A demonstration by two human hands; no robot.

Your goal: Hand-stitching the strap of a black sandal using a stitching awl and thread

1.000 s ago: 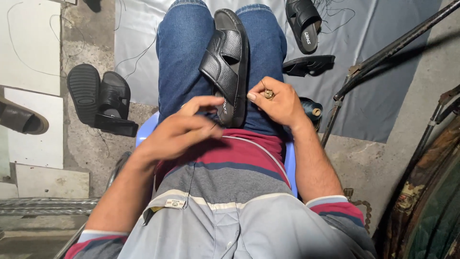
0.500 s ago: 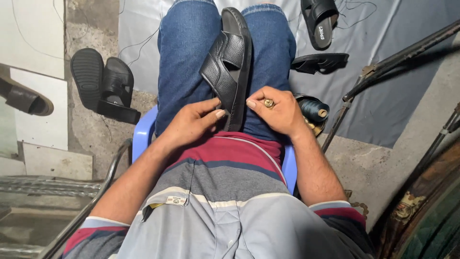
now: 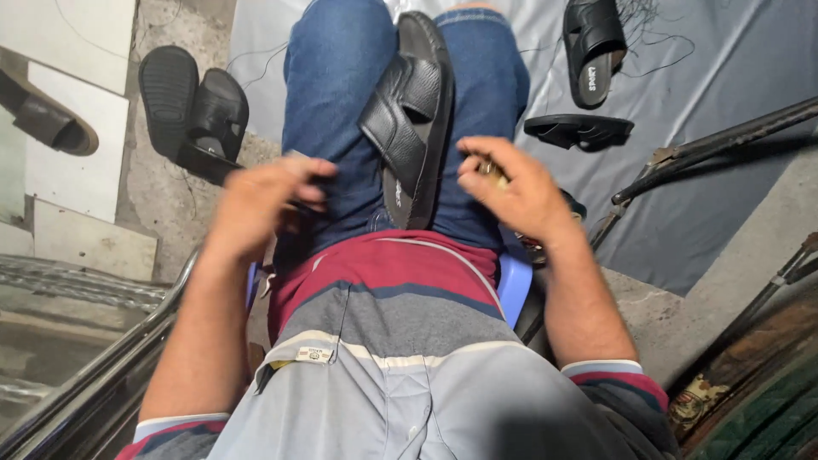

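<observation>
Empty-handed beside ribbed black leather sandal (image 3: 413,119)

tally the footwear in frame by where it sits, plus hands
Black sandal on the lap: 1
Black sandals on the grey sheet, upper right: 2
Black sandals on the concrete, left: 2
Dark sandal at the left edge, partly cut off: 1
Hands, left hand and right hand: 2
Total: 6 sandals, 2 hands

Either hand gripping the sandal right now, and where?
Neither: the black sandal lies on the lap untouched. Right hand pinches something small and brassy; left hand is too blurred to tell.
</observation>
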